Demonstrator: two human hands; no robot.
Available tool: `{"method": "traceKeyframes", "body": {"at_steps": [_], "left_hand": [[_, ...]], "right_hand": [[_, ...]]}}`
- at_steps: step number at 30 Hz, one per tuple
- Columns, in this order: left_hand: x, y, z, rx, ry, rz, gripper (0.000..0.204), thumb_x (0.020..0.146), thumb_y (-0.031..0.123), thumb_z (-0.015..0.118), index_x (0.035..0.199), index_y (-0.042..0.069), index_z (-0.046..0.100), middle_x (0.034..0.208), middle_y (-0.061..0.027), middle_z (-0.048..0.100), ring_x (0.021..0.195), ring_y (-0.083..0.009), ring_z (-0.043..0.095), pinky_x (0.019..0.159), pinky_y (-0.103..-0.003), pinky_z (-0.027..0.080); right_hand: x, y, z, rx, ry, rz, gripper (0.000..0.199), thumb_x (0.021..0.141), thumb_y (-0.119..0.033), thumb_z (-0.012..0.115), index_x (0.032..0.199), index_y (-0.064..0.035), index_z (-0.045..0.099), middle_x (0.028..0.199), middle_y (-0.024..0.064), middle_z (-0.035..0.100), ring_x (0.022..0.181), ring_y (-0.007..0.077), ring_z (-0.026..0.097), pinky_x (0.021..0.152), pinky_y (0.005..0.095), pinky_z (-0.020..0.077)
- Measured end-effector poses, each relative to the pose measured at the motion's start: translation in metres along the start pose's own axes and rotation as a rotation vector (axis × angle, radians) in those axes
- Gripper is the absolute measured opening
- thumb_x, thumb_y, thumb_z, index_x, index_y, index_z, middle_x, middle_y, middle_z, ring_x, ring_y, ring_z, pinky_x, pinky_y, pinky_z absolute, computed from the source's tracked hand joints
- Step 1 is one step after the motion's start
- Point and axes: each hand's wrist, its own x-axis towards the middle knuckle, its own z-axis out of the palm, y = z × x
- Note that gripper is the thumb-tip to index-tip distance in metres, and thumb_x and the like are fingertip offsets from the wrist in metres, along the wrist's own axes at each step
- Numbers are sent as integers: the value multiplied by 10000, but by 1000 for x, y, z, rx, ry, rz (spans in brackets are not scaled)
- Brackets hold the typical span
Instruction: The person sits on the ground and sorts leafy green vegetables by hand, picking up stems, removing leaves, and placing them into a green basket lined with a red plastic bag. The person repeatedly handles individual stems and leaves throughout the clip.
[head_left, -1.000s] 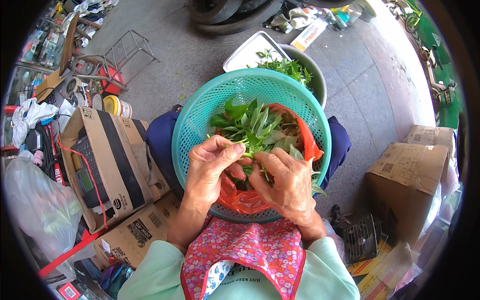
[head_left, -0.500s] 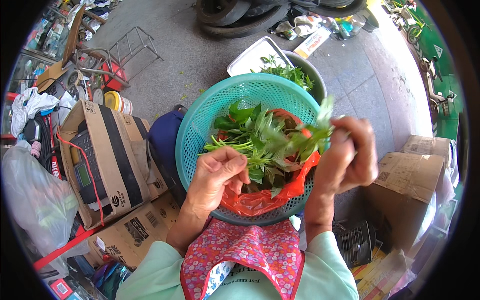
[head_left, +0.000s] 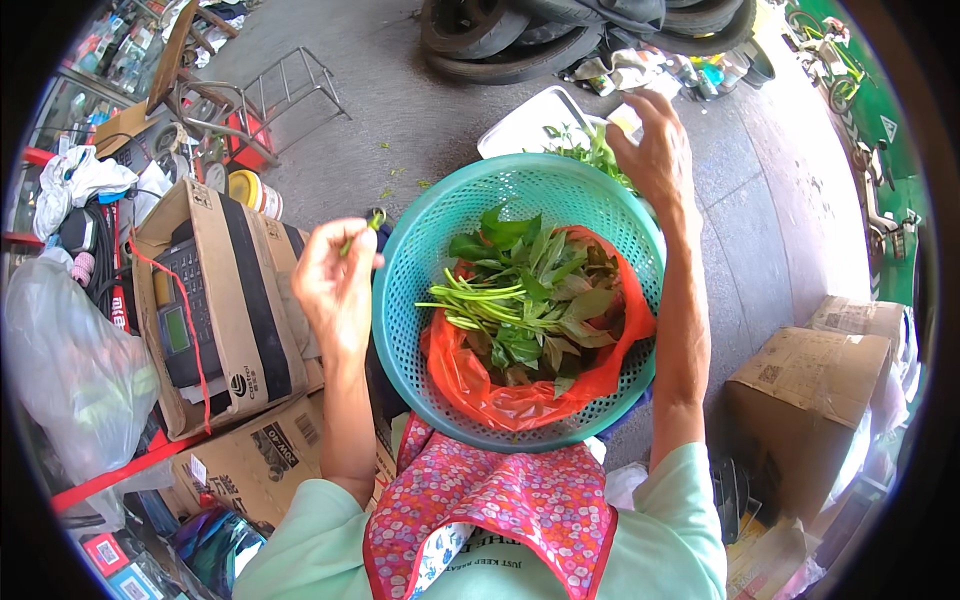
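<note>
A teal perforated plastic basket (head_left: 402,300) stands in front of me. Inside it an opened red plastic bag (head_left: 490,400) holds a heap of leafy green stalks (head_left: 540,290), their cut stems pointing left. Off the basket's left rim, my left hand (head_left: 338,285) is raised and pinches a short bit of green stem (head_left: 376,218). My right hand (head_left: 655,160) reaches past the far right rim with thumb and fingers apart, nothing seen between them. Just beyond the basket, beside that hand, lie more picked greens (head_left: 592,155); their container is mostly hidden.
A white tray (head_left: 512,122) lies behind the basket, and old tires (head_left: 510,62) are piled farther back. At left stand a cardboard box with a desk phone (head_left: 180,325) and a metal rack (head_left: 300,95). Cardboard boxes (head_left: 800,385) stand at right. Green scraps dot the floor.
My right hand has moved away over the far rim, and the sprig it held has left it. My left hand has swung left out of the basket, with a stem bit now showing.
</note>
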Motion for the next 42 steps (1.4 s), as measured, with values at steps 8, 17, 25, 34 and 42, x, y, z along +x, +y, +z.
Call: {"method": "traceKeyframes", "body": {"at_steps": [8,17,25,34,42], "left_hand": [[33,-11,6,722,-91,178,168,835,148,742,967,44,744,1049,-109,621,722,-172,616,682,-297,522],[26,-11,12,907,-124,226,176,827,94,677,986,43,732,985,-110,690,750,-247,645,722,-367,507],[43,-27,4,723,-177,403,205,817,36,683,1015,32,734,1023,-108,710,928,-232,650,858,-356,502],[-12,45,32,-355,-547,-162,234,932,29,644,1156,-35,653,1032,-108,693,923,-136,650,839,-254,526],[-19,31,37,-438,-658,-35,106,891,-7,678,990,-40,697,885,-102,692,865,-155,672,797,-279,548]], "right_hand": [[-71,-113,-37,552,-421,-208,181,781,-91,699,940,-13,663,964,140,664,902,324,644,874,412,502],[-85,-120,-32,721,-510,-133,153,828,-39,637,971,10,649,858,150,627,839,337,594,788,427,472],[-65,-118,-82,1280,-515,528,226,1016,-131,530,1118,46,626,801,32,620,645,76,553,585,229,462],[-87,-118,-65,1465,-763,634,258,1022,-178,525,1109,36,641,796,9,636,599,51,546,530,209,459],[-108,-106,-52,1631,-987,754,240,992,-186,580,1077,24,660,797,8,653,575,48,540,520,201,440]]}}
